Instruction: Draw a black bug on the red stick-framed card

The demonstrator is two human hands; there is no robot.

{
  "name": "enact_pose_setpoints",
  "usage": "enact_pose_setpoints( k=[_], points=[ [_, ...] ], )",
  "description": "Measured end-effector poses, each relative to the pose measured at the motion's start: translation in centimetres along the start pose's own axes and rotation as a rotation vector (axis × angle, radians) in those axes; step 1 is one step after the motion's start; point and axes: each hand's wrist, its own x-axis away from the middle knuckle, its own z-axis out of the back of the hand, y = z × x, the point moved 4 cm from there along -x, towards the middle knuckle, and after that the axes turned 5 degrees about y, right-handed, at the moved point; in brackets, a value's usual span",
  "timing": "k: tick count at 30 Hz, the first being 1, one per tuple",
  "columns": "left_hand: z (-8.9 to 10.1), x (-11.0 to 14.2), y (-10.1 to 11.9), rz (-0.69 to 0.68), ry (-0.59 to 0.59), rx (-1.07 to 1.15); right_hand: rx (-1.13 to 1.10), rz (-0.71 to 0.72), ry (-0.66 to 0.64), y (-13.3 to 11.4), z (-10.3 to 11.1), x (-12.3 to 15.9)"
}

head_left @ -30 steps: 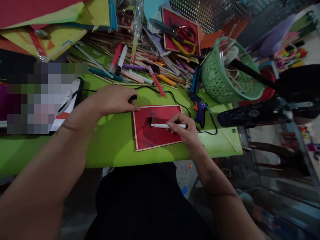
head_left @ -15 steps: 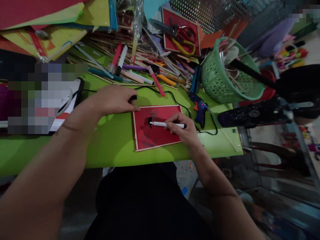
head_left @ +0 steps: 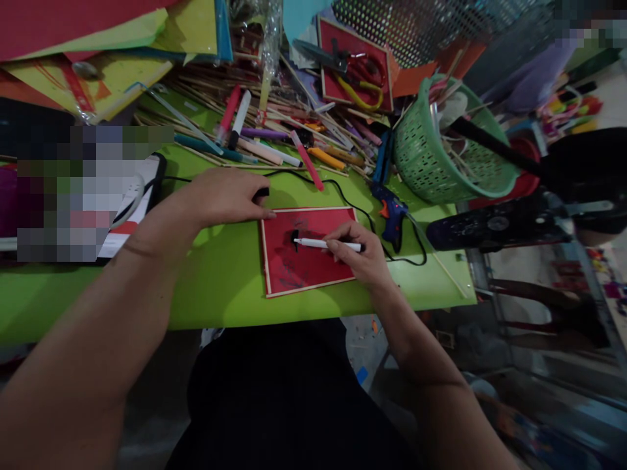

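Observation:
A white marker (head_left: 311,243) is pinched in my right hand (head_left: 366,258), its tip resting on a red panel (head_left: 326,266) with a pale stick frame. Beside the tip is a solid black mark, and fainter dark lines run over the panel's lower left. My left hand (head_left: 226,196) is at the panel's upper left corner, thumb tip touching the frame. Between its curled fingers shows a small black piece (head_left: 262,192), which looks like a marker cap.
Behind the panel lie several markers (head_left: 240,117) and thin sticks. A blue glue gun (head_left: 392,212) with a black cord sits at right, near a green basket (head_left: 426,163). Scissors (head_left: 360,81) rest on another red panel. A tablet-like device (head_left: 154,186) is at left on the green table (head_left: 206,281).
Almost nothing differs. Both hands and the marker hold nearly the same place, and the view has shifted very slightly.

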Motion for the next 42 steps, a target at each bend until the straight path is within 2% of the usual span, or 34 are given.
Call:
enact_pose_setpoints(
  k=[6, 14, 17, 31, 38, 42],
  points=[
    [0.01, -0.15, -0.11, -0.078, 0.053, 0.008, 0.019, 0.000, 0.000, 0.06, 0.01, 0.00],
    [0.19, 0.25, 0.37, -0.040, -0.006, -0.024, -0.005, -0.014, -0.004, 0.19, 0.09, 0.05],
    [0.03, 0.04, 0.07, -0.018, 0.001, -0.017, -0.002, -0.015, -0.004, 0.06, 0.08, 0.09],
    [-0.02, -0.07, 0.00, -0.083, 0.045, -0.004, -0.003, -0.004, 0.005, 0.22, 0.20, 0.09],
    [-0.03, -0.05, -0.05, -0.019, 0.015, 0.035, 0.007, -0.003, -0.008, 0.12, 0.22, 0.12],
    [-0.01, -0.07, -0.15, -0.046, 0.040, 0.039, 0.010, 0.002, -0.005, -0.04, 0.13, 0.07]
  ],
)
